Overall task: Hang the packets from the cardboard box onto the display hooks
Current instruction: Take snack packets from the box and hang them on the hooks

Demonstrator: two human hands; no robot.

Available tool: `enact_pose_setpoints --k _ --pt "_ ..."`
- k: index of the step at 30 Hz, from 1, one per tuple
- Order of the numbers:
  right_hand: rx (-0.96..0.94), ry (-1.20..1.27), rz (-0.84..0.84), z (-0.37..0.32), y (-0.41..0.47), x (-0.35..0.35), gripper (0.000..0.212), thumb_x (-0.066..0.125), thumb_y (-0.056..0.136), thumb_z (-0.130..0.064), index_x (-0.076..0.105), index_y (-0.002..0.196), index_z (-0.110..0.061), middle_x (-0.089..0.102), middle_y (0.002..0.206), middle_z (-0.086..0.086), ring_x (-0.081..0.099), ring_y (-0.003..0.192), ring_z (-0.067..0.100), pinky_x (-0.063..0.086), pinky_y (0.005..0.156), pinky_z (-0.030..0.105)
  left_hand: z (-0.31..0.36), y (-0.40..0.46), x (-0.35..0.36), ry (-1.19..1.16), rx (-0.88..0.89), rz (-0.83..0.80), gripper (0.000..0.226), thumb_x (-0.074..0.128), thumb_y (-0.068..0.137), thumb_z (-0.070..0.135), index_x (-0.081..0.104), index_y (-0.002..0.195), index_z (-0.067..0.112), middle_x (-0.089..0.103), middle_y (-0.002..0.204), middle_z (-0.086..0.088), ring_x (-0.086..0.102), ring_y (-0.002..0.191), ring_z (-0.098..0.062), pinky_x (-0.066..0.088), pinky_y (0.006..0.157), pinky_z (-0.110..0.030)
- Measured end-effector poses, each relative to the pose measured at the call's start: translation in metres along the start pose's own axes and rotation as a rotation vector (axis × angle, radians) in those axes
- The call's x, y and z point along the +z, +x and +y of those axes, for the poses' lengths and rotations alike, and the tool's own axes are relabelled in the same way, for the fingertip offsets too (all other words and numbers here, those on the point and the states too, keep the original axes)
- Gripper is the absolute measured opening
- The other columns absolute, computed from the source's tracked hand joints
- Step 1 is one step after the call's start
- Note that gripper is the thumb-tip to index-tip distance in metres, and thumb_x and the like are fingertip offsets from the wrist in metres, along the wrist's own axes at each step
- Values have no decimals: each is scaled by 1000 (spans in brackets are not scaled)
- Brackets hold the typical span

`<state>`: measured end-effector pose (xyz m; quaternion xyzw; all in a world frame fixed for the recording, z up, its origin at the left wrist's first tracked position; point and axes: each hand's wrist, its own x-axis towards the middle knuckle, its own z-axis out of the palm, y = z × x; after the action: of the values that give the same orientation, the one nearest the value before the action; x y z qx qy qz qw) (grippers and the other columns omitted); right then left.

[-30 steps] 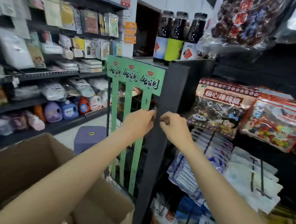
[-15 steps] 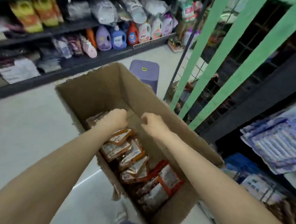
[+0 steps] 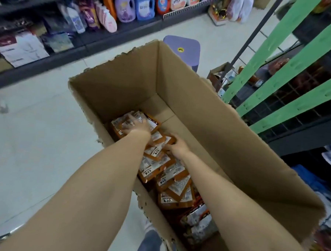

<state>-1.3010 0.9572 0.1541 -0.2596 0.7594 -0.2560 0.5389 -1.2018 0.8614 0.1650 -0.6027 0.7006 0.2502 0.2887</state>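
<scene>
Both arms were down inside the cardboard box (image 3: 209,118), an open-topped carton with ragged torn edges standing on the pale floor (image 3: 35,147). The left hand (image 3: 136,126) lay at the far end of the heap, fingers spread and slightly bent over the top orange packet (image 3: 153,124), resting on it; whether it had real hold of that packet could not be told, the view being blurred there. The right hand (image 3: 176,146) sat just beside it, nearer the box's middle, fingers curled round the edge of another packet (image 3: 167,140) and gripping it. The rest of the packets (image 3: 169,175), orange with white labels, lay in an overlapping row along the left wall of the box, running back towards the person. At the near end lay some darker, silvery packets (image 3: 198,223). The far right part of the box bottom showed bare cardboard.

To the right stood the display rack, with three green strips (image 3: 290,74) slanting across a dark wire grid (image 3: 300,98). Just past the box's far corner was a purple stool (image 3: 184,47). Across the aisle, on a low dark shelf (image 3: 127,33), stood detergent bottles (image 3: 144,5) in purple, blue and red, with refill pouches (image 3: 90,15) to their left. A shoe and a jean leg (image 3: 149,243) showed below the left forearm, beside the box.
</scene>
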Motion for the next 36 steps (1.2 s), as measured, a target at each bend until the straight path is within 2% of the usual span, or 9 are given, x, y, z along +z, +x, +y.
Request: enact_pose_setpoints --k 3,7,12,18,25,28,32,34,36 --pt "62 24 51 8 14 1 57 65 82 5 48 134 -12 56 128 7 58 113 25 48 89 25 -8 13 6 51 -8 -32 129 73 69 57 -21 147 17 -13 154 -27 4 140 -51 14 110 -63" --pt "109 -19 110 18 30 -2 58 70 79 2 53 132 -13 55 132 8 52 122 25 42 105 36 -9 26 8 29 13 -31 130 76 65 58 -13 150 16 12 153 -24 20 139 -44 25 110 -57" --pt "102 -147 264 32 21 -23 45 63 87 -7 56 130 -14 53 135 8 50 124 24 38 109 34 -3 13 8 155 206 29 64 53 91 10 22 146 10 44 136 -18 46 124 -36 45 97 -44" --pt "-56 -397 398 32 -10 -52 31 54 91 -1 63 120 -6 62 121 15 56 116 29 41 100 30 28 -16 16 148 486 -60 40 49 91 8 55 130 16 54 130 -13 54 115 -30 48 96 -38" --pt "56 -553 228 37 -19 -52 53 68 84 -19 45 132 -12 27 140 18 26 132 34 27 111 37 42 -28 26 229 474 -116 52 56 92 24 39 141 22 42 140 -12 40 128 -32 40 103 -43" --pt "172 -301 180 42 -9 -35 83 73 80 -27 23 145 -14 32 144 13 34 133 32 35 109 43 38 -30 31 204 503 -216 77 68 84 16 25 146 28 40 144 -10 41 129 -30 43 100 -40" --pt "290 69 296 48 1 -25 70 72 80 -10 29 135 -16 50 131 12 56 111 30 56 80 38 36 -27 34 220 484 -214 86 74 78 12 21 145 23 44 141 -11 44 128 -31 44 100 -41" --pt "255 288 257 47 -2 -30 41 64 85 2 42 117 -13 58 118 12 62 74 19 51 47 20 37 -26 32 203 474 -205 85 75 77 15 23 145 22 45 141 -9 44 127 -30 44 100 -41" --pt "230 442 220 41 -8 -39 20 58 88 6 49 101 -7 60 112 14 57 62 14 46 40 15 37 -29 28 158 498 -157 78 75 78 16 31 142 21 48 136 -9 47 124 -29 44 100 -40"
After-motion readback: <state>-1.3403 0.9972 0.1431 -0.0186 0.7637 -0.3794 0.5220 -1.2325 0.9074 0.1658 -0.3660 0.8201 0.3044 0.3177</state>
